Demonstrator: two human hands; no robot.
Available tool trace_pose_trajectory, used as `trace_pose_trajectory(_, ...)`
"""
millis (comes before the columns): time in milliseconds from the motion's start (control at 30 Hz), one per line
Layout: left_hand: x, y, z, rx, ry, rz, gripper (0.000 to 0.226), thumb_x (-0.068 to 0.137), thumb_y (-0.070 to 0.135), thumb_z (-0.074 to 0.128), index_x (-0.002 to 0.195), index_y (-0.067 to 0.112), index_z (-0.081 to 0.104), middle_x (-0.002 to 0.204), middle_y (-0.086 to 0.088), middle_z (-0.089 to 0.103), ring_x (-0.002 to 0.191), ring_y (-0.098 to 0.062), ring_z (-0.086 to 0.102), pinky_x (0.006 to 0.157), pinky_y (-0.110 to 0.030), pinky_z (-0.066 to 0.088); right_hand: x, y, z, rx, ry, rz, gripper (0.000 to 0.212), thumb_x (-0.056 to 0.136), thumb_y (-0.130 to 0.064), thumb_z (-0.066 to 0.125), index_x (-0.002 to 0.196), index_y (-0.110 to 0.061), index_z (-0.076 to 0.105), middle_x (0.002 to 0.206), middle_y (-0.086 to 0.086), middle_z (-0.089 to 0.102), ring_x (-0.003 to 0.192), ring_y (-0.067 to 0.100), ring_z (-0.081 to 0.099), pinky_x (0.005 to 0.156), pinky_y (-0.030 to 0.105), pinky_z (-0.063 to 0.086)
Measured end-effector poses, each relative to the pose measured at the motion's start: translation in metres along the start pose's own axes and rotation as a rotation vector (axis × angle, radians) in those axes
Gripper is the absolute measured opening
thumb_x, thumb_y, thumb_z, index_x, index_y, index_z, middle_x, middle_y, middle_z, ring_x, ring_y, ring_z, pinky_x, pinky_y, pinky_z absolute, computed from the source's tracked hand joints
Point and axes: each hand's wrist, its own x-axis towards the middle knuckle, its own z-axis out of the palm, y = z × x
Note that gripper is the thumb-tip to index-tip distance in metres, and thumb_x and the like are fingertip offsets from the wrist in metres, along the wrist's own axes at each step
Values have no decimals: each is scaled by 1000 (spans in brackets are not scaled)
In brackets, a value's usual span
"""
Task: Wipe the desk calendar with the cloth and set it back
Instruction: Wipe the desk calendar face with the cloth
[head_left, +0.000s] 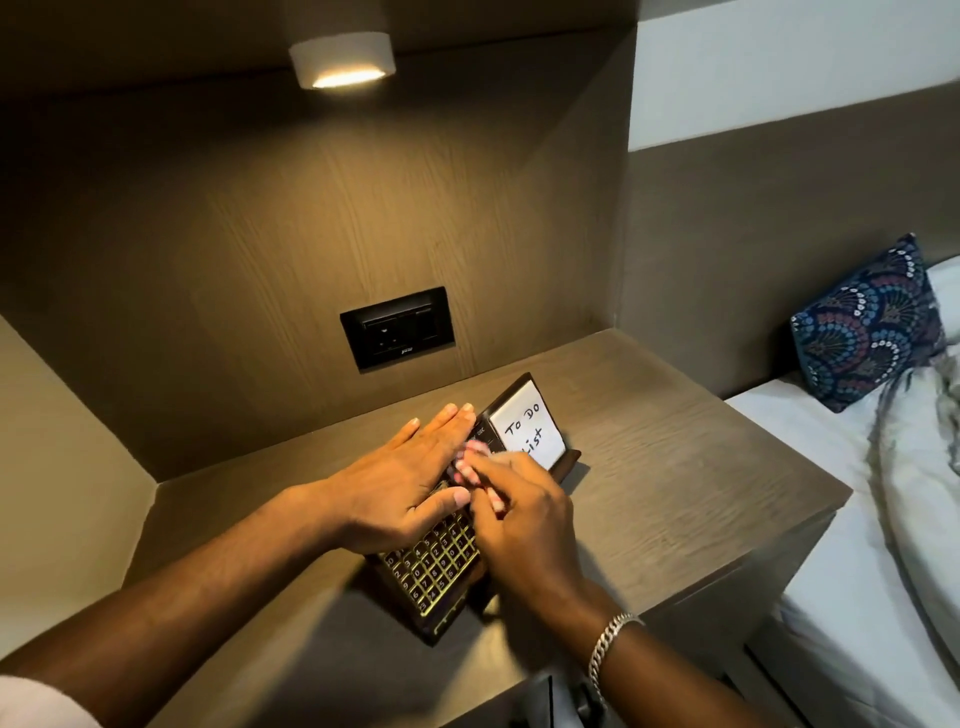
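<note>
"To Do List" is handwritten on the white card of the dark, gold-gridded desk calendar (439, 564) mid-bench (675, 493); left hand (400, 488) lies flat, fingers together, right hand (524, 514) pinches a blurred pink-white cloth (475, 457).

The dark desk calendar (434, 566) leans back on my surface (675, 493), gold number grid facing up, white "To Do List" card at its far end. A blurred cloth (470, 457) lies against it.

Calendar (441, 561) on shelf (675, 493) – hands atop
</note>
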Motion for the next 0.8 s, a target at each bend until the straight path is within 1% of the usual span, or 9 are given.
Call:
trace_pose_trajectory(100,1,4,-1,-3,1,-7,83,89,68,16,150,23,-19,162,0,-15,146,-4,-20,121,-36,-7,22,-2,-3,3,123,52,36,90,-15,58,124,-25,66,102,-2,65,93,11,58,74,18,46)
trace_pose_trajectory(167,2,6,-2,11,2,-23,86,87,71,14,149,23,-20,161,-1,-16,146,-5,-20,121,-36,-8,30,-1,-4,-38,151,95,35,92,-20,56,124,-28,65,101,-2,64,90,11,57,69,13,39)
trace_pose_trajectory(267,3,9,-2,21,2,-28,85,89,68,17,150,21,-19,162,-1,-16,146,-6,-21,121,-37,-7,34,-1,-2,-78,174,162,31,91,-26,54,119,-32,66,99,-2,64,88,14,58,71,24,45)
trace_pose_trajectory(333,5,9,-2,27,8,-26,83,91,65,18,150,20,-19,162,-2,-16,146,-7,-21,121,-38,-6,35,-4,-2,-83,169,187,29,89,-27,55,114,-31,69,96,0,66,87,17,61,74,28,46)
trace_pose_trajectory(400,4,8,-2,14,9,-32,82,91,63,19,150,18,-18,162,-2,-16,146,-7,-21,121,-38,-6,34,-4,-3,-103,90,179,30,88,-26,56,116,-27,69,97,3,68,87,18,62,70,26,47)
trace_pose_trajectory(500,3,5,-2,-22,0,-43,82,91,64,18,149,20,-21,160,0,-20,145,-5,-23,121,-35,-7,20,-2,-9,-87,-49,168,34,89,-29,55,120,-26,68,102,2,69,97,17,64,77,26,53)
trace_pose_trajectory(600,6,6,-4,-46,-10,-40,83,90,68,15,148,23,-23,157,5,-24,143,-1,-25,120,-33,-9,5,-2,-16,-123,-182,216,31,83,-31,59,112,-31,70,101,-5,73,92,13,66,79,27,55)
trace_pose_trajectory(700,9,7,-5,-15,-20,-41,82,90,66,15,148,23,-22,157,5,-22,144,-3,-24,121,-36,-8,14,-3,-28,-181,-382,293,28,79,-32,68,106,-33,71,101,-6,74,92,14,66,79,29,55)
trace_pose_trajectory(800,12,7,-6,70,-15,-39,78,93,61,18,149,24,-21,161,2,-19,145,-7,-23,121,-40,-7,30,-3,-49,-46,-602,298,26,77,-27,74,103,-29,76,101,-3,75,93,11,66,82,31,56)
